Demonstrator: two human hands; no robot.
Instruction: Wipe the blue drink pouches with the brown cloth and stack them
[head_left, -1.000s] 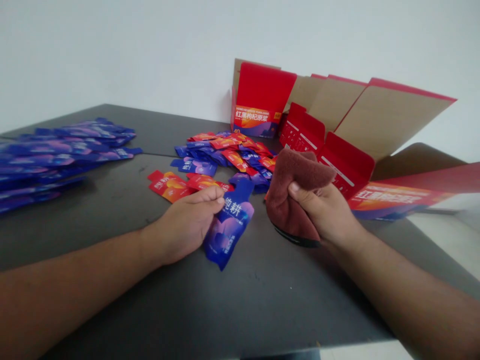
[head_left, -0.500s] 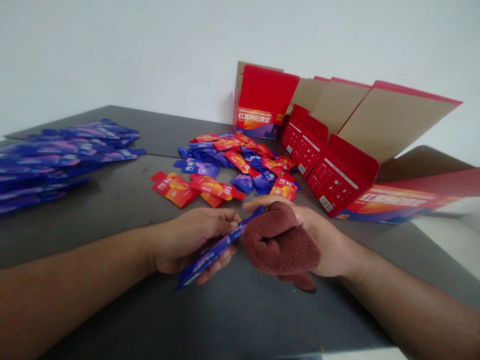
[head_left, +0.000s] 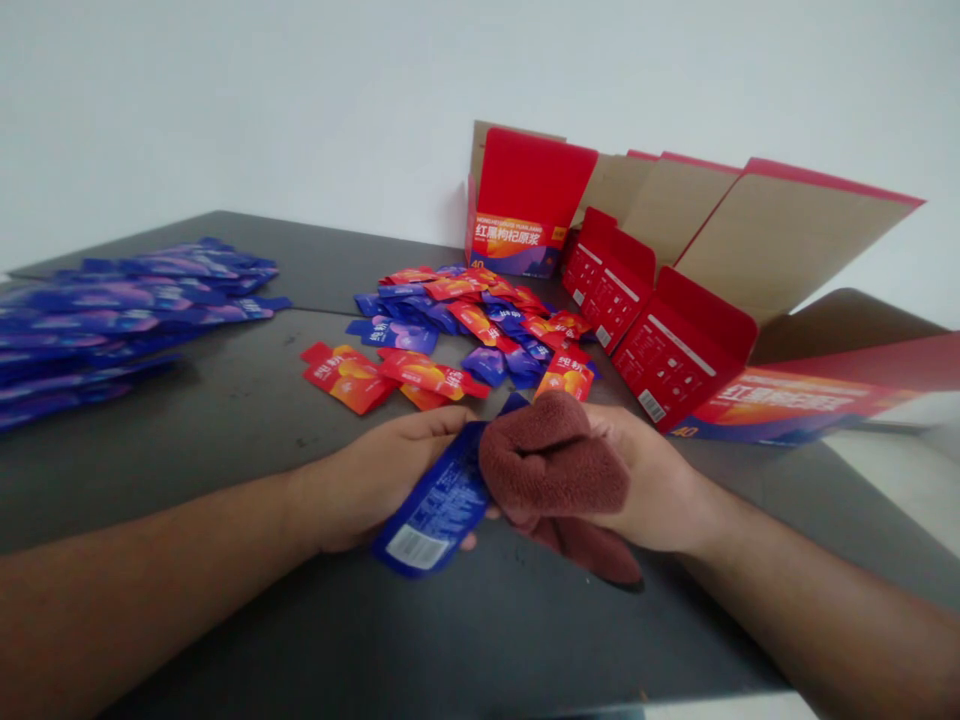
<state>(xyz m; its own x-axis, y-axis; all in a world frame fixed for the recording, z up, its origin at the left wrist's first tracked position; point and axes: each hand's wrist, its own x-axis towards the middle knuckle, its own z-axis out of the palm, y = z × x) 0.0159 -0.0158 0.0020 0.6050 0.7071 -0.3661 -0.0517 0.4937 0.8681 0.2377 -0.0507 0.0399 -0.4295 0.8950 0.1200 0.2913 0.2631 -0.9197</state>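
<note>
My left hand (head_left: 382, 470) is closed on a blue sachet (head_left: 439, 505), whose printed back with a white label faces up toward me. My right hand (head_left: 637, 470) grips a folded brown cloth (head_left: 555, 465), with one end hanging below. The cloth touches the sachet and covers part of its right edge. Just beyond both hands lie several red sachets (head_left: 349, 377), and behind them a mixed pile of red and blue sachets (head_left: 480, 315).
Stacked blue sachets (head_left: 135, 310) lie at the left of the dark table (head_left: 247, 400). Open red cartons stand along the right: one printed carton (head_left: 517, 225) at the back, others (head_left: 679, 350) nearer, their flaps raised. A pale wall rises behind.
The blue sachet has turned from edge-on to showing its labelled back. The cloth has shifted slightly left over it, with its loose end hanging a little lower. The piles and cartons stay put.
</note>
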